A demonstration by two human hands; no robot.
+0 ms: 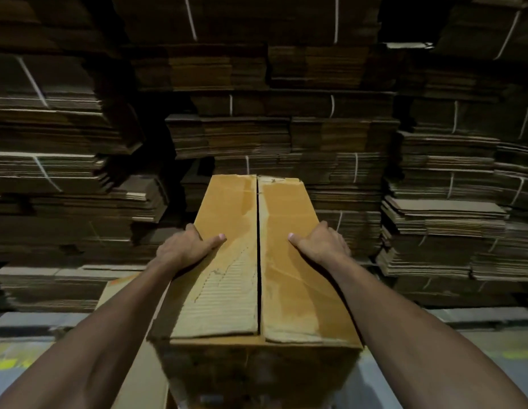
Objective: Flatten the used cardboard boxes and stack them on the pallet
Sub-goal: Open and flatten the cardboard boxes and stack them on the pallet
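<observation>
- Head view: a dim storeroom, its back wall filled by stacks of flattened cardboard [286,134], many bundles tied with white string [332,106]; a grey floor [478,346] with yellow marks runs along the bottom.
- A long cardboard box [256,261] is still assembled, held up in front of the stacks, its two top flaps closed with a dark seam [258,261] between them.
- The left hand [183,246] grips the box's left top edge: thumb flat on the left flap, fingers curled down over the side.
- The right hand [321,245] grips the right edge likewise, thumb on the right flap.
- What is inside the box cannot be told.
- Another cardboard piece [138,373] lies below the box, at lower left.
</observation>
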